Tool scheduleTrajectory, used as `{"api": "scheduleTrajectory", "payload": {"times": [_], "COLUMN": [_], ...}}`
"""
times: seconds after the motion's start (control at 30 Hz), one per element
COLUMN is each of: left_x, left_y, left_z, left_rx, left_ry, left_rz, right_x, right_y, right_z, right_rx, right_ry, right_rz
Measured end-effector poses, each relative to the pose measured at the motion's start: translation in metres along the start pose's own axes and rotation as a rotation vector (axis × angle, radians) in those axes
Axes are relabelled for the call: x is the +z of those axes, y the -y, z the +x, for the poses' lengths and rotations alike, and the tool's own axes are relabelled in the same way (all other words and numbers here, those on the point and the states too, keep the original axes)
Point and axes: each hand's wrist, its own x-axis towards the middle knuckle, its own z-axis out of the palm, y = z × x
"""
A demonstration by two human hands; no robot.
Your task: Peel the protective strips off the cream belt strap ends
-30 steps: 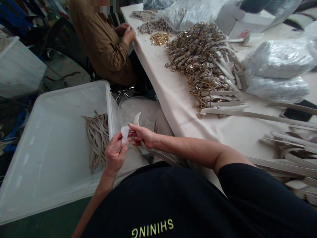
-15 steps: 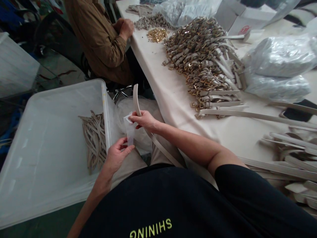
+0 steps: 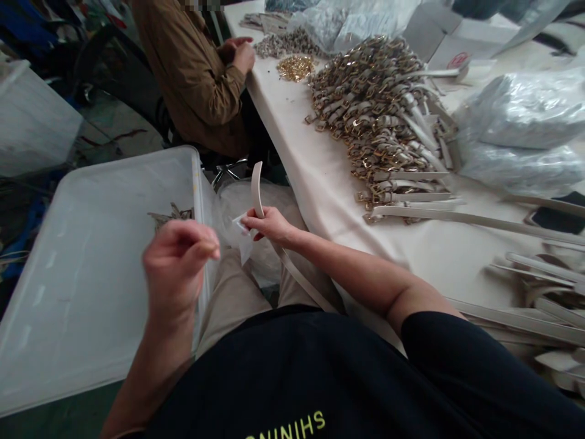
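My right hand (image 3: 273, 224) is closed over my lap around a pale beige belt strap (image 3: 256, 189). One end of the strap stands up above the fingers, and the rest runs down past my wrist toward my thigh. A small translucent plastic sleeve (image 3: 245, 249) hangs from the same fingertips. My left hand (image 3: 180, 262) is up near the rim of the white plastic bin (image 3: 105, 256), its fingers curled into a pinch and somewhat blurred. Whatever it may hold cannot be made out. Behind it, several beige strips (image 3: 176, 213) lie in the bin, mostly hidden.
The cloth-covered table (image 3: 320, 189) on the right bears a heap of buckled straps (image 3: 375, 116), small gold parts (image 3: 296, 68), plastic-wrapped packs (image 3: 516, 110) and loose belts (image 3: 539, 317). Another person in a brown jacket (image 3: 192, 79) sits at the far corner. A clear bag (image 3: 274, 268) lies between my knees and the table.
My left hand has let go of the plastic sleeve's lower end and moved up and left, closing its fingers. The sleeve now hangs from my right hand, which has barely moved.
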Motion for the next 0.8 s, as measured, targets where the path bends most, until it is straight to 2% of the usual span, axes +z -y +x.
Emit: {"api": "scheduleTrajectory", "payload": {"times": [0.07,0.17,0.27,0.37,0.53,0.8], "left_x": [0.007,0.007,0.004,0.0,-0.007,-0.004], "left_y": [0.031,0.071,0.093,0.099,0.097,0.097], "left_z": [0.015,0.011,-0.007,-0.02,-0.027,-0.034], "left_rx": [-0.204,-0.539,-0.653,-0.714,-0.804,-0.839], "left_ry": [0.076,0.228,0.268,0.241,0.171,0.417], "left_rz": [0.029,0.127,0.179,0.109,-0.044,0.084], "right_x": [0.002,0.003,0.002,0.0,-0.001,-0.001], "right_y": [-0.001,-0.004,-0.007,-0.008,-0.009,-0.013], "right_z": [0.0,0.002,0.006,0.009,0.012,0.011], "right_rx": [-0.025,-0.062,-0.056,-0.073,-0.095,-0.15], "right_ry": [0.003,0.005,0.013,0.0,0.004,0.049], "right_rz": [-0.04,-0.119,-0.181,-0.214,-0.277,-0.433]}}
